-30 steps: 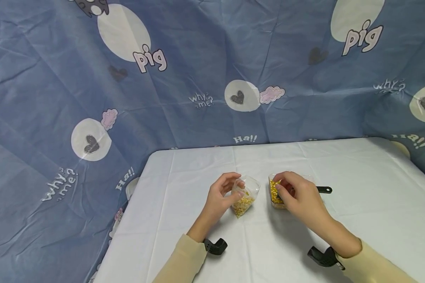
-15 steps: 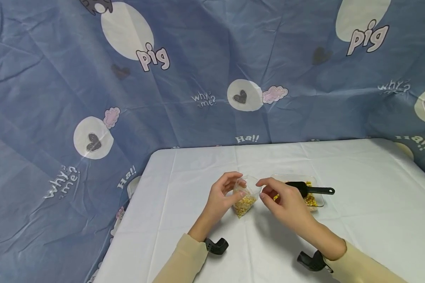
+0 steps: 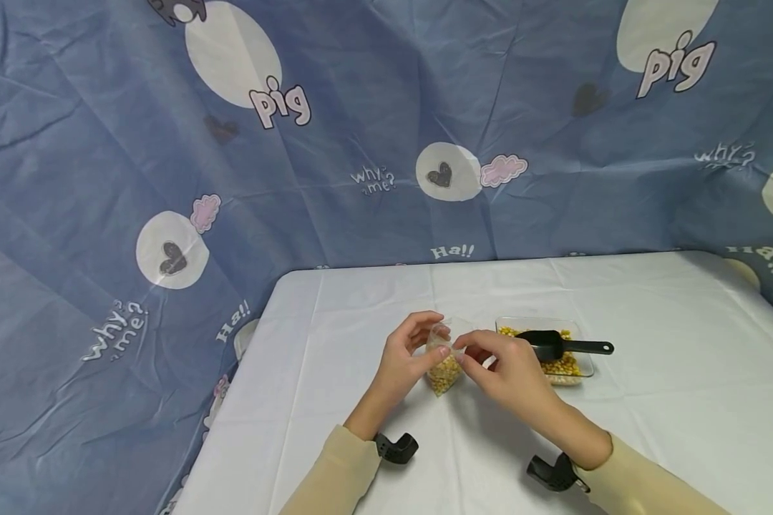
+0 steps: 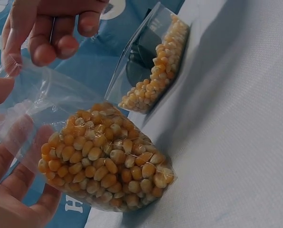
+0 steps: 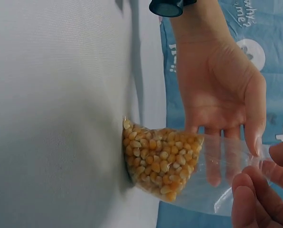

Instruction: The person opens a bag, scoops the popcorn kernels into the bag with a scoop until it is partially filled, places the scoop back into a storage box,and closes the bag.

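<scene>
A small clear plastic bag of corn kernels (image 3: 444, 370) stands on the white table (image 3: 335, 343). My left hand (image 3: 435, 336) holds it near the top, fingers behind and thumb in front. My right hand (image 3: 467, 354) pinches the rim of the bag's mouth from the right. In the left wrist view the bag (image 4: 103, 161) bulges with kernels, and the fingertips (image 4: 51, 42) of my right hand hang over its flattened top. In the right wrist view the bag (image 5: 163, 164) rests against my left hand's open palm (image 5: 222, 95).
To the right of the bag, a clear shallow tray (image 3: 585, 366) holds more corn, with a black scoop (image 3: 544, 345) lying in it, handle pointing right. A blue printed cloth (image 3: 361, 129) hangs behind and beside the table. The table's left edge is near.
My right hand left the tray and moved left to the bag's mouth. The black scoop now lies in the tray. The left hand kept hold of the bag.
</scene>
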Demonstrator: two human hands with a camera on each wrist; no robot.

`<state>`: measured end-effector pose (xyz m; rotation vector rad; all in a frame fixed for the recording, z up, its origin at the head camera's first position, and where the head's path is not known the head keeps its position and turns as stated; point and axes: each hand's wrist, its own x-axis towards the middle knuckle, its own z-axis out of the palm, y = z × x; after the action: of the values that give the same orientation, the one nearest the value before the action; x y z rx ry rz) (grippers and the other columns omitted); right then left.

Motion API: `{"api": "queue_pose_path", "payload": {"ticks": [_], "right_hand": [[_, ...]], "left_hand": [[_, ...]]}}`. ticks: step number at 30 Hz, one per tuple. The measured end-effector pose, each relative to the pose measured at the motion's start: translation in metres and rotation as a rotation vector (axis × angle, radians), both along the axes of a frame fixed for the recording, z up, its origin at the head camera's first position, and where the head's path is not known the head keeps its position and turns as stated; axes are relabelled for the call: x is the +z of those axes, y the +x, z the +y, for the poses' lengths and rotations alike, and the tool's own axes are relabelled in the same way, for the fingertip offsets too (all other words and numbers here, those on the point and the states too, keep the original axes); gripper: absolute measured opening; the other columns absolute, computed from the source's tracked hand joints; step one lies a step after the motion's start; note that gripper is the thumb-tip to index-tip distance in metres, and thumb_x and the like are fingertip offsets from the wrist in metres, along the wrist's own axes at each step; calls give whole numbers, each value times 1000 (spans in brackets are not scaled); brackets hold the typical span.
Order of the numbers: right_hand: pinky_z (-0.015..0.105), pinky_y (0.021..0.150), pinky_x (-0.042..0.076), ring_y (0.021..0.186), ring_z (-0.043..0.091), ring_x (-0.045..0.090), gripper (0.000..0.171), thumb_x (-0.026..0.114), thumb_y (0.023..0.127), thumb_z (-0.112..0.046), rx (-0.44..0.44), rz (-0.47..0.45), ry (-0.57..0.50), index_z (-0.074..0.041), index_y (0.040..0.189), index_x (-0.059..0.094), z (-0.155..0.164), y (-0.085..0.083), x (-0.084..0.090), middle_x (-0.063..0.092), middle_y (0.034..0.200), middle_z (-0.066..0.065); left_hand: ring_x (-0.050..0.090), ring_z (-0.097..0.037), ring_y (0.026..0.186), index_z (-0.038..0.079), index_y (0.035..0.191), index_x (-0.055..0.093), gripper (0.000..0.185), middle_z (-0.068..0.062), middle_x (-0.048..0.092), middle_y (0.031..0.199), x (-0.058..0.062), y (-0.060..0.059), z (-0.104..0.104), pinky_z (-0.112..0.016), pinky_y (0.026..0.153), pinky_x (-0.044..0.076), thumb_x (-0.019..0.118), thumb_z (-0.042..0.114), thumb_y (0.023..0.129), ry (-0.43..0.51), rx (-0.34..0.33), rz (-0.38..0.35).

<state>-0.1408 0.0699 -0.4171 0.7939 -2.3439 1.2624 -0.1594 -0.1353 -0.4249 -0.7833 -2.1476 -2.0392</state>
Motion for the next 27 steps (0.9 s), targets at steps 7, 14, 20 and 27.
{"api": "queue_pose_path", "payload": {"ticks": [7,14,20,27], "right_hand": [[17,58,53,73,1,64,15,80,87,-11,-29,21,3,-23,91,72,-5,-4,-2,65,83,-17],[19,60,54,74,2,65,16,79,86,-8,-43,15,-25,-22,87,71,-7,-6,-4,65,84,-16],[21,62,55,75,3,66,16,78,86,-5,-18,47,-31,-19,87,70,-6,-8,-5,66,84,-15],[22,64,56,77,5,69,18,75,86,-2,36,107,-47,-18,89,69,-4,-11,-4,67,86,-12]], "left_hand": [[61,-38,113,3,136,54,48,-23,64,120,-22,-13,-2,-48,103,44,69,-4,91,-13,-1,13],[60,-35,115,-2,137,53,38,-20,63,122,-27,-14,-4,-41,100,47,55,5,100,79,-49,-30],[60,-38,114,1,132,58,32,-23,63,120,-28,-14,-4,-42,103,45,50,10,103,132,-18,-42],[62,-32,110,2,129,60,28,-21,64,115,-26,-17,-4,-41,104,44,49,11,105,127,39,-63]]}}
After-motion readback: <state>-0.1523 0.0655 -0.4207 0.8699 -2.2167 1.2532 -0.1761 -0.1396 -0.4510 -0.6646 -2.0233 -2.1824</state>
